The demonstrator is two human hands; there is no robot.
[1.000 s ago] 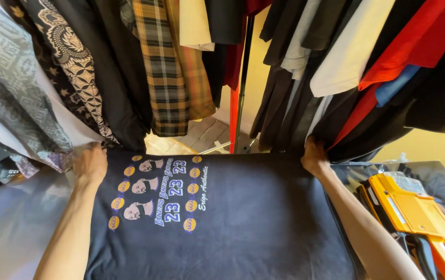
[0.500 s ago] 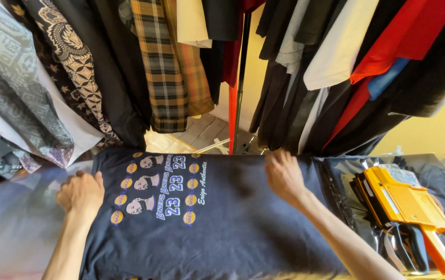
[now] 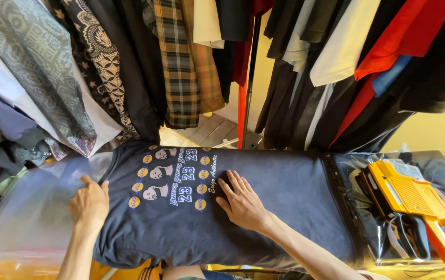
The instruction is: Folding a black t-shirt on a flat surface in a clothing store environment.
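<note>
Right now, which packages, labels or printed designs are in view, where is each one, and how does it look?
Printed design: on the navy T-shirt, between both hands; purple lettering, white numbers, small portraits, gold discs.
Clear plastic bag: under the shirt's left end, beneath the left hand; transparent, glossy.
Clear plastic package: right of the shirt; holds dark clothing, an orange tagging gun on top.

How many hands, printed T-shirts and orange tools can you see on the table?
Hands: 2, the left hand and the right hand, both flat on the shirt.
Printed T-shirts: 1, the navy T-shirt.
Orange tools: 1, the orange tagging gun.
Total: 4
</note>
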